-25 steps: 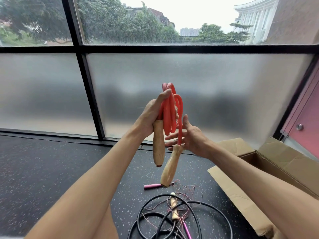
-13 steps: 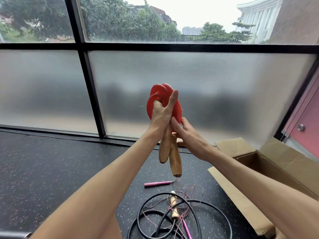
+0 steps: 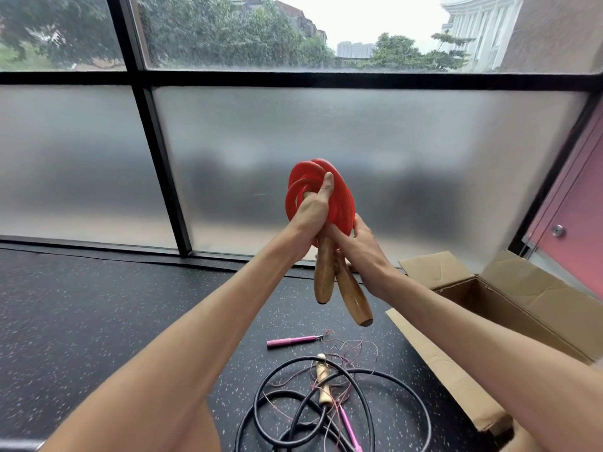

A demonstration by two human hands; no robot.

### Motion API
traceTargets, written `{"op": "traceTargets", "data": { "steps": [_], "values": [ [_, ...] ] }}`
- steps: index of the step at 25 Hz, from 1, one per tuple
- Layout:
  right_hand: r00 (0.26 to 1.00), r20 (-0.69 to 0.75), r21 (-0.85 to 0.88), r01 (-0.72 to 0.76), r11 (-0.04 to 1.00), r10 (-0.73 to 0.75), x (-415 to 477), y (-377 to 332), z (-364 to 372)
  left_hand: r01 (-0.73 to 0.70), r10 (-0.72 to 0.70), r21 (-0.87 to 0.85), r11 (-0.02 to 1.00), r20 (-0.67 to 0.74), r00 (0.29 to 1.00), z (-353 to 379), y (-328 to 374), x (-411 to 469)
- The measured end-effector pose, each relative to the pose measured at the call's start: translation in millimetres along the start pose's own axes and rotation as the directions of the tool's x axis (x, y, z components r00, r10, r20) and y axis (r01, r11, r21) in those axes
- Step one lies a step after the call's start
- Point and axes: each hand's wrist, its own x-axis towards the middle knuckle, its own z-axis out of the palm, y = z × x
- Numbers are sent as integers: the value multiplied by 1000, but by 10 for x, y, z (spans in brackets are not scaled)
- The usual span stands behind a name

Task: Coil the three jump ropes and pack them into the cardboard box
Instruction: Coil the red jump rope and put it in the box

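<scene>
- Fingers of the left hand (image 3: 311, 210) curl through and round the coiled red jump rope (image 3: 339, 197), with the thumb stretched up across the front of the coil; the rope is held in the air in front of the window.
- Two wooden handles (image 3: 326, 275) hang down side by side below the coil, splayed a little at their lower ends.
- Right hand (image 3: 360, 247) grips the coil's lower edge where the handles begin, thumb against the red loops; its other fingers are hidden behind.
- Dark speckled floor (image 3: 98, 321) carries a black jump rope (image 3: 363, 399) in loose loops, tangled with a thin pink jump rope (image 3: 288, 341).
- Open cardboard box (image 3: 528, 288) stands on the floor at the right, flaps spread.
- Frosted window (image 3: 359, 141) with black frames fills the back; a pink door (image 3: 580, 216) is at the far right.
</scene>
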Motion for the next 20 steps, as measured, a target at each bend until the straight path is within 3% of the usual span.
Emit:
{"op": "traceTargets", "data": {
  "steps": [3, 6, 9, 11, 12, 13, 14, 16, 18, 20],
  "values": [
    [998, 8, 142, -56, 988, 56, 15, -69, -45, -58, 50, 132, 990, 65, 997, -77, 129, 14],
    [991, 81, 236, -124, 964, 108, 17, -131, -181, -233, 247, 246, 941, -28, 969, -119, 144, 57],
    [982, 103, 223, -180, 958, 161, -12, -148, -326, -502, 591, 369, 782, -183, 786, -57, 19, -18],
    [972, 94, 223, -233, 947, 217, -9, -104, -514, -546, 691, 452, 705, -263, 674, 22, -92, 33],
    [964, 100, 205, -262, 943, 246, 5, -78, -644, -527, 695, 481, 701, -293, 657, 72, -168, 117],
    [956, 115, 180, -287, 941, 270, 25, -56, -786, -472, 649, 487, 735, -304, 697, 135, -249, 219],
    [948, 128, 160, -311, 937, 292, 54, -12, -939, -397, 554, 465, 791, -270, 788, 206, -342, 318],
    [928, 148, 142, -362, 922, 341, 115, 86, -1242, -215, 256, 301, 929, -102, 961, 405, -538, 465],
    [916, 139, 116, -392, 913, 375, 166, 225, -1544, -45, 37, 113, 993, 68, 997, 676, -736, 541],
    [904, 81, 116, -428, 897, 421, 199, 418, -1897, 8, -13, 44, 999, 112, 994, 1029, -951, 635]
  ]
}}
